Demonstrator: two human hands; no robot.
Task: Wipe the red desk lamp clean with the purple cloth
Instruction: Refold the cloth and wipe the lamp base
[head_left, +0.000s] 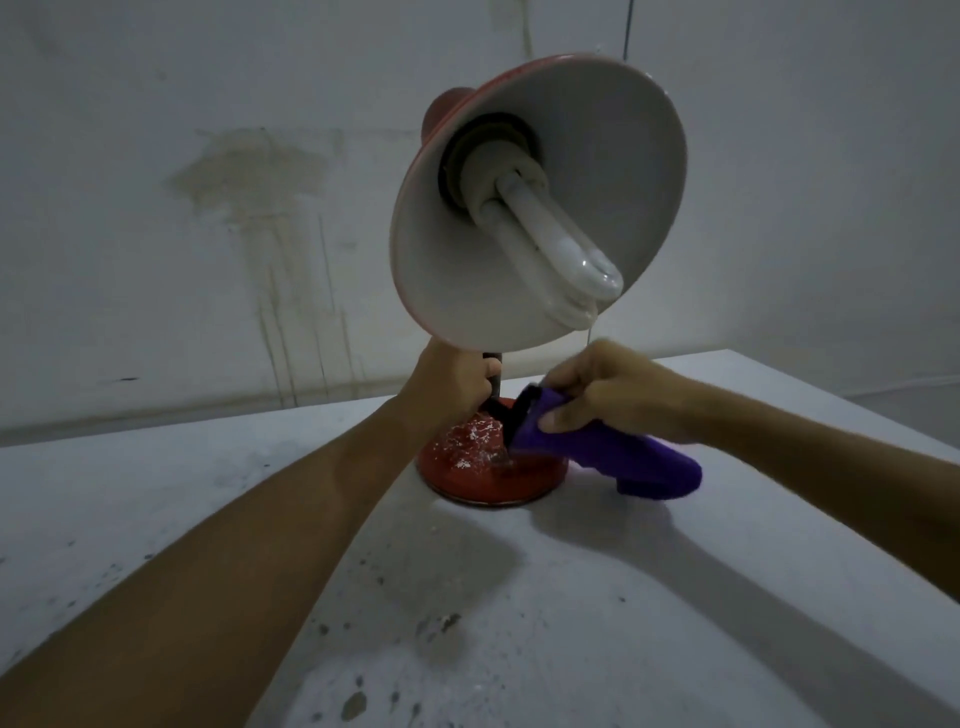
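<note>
The red desk lamp (467, 467) stands on a white table, its round base speckled with white flakes. Its shade (597, 156) tilts toward me, pale inside, with a white tube bulb (561, 260) sticking out. My left hand (452, 384) is wrapped around the dark neck just under the shade. My right hand (608, 389) grips the purple cloth (613, 457), pressing one end against the base where the neck meets it. The cloth's other end hangs down to the tabletop on the right of the base.
The white table (519, 597) is stained with dark specks near me. Its far edge runs close behind the lamp, with a stained grey wall (208, 208) beyond. A thin cord (589, 332) drops behind the shade.
</note>
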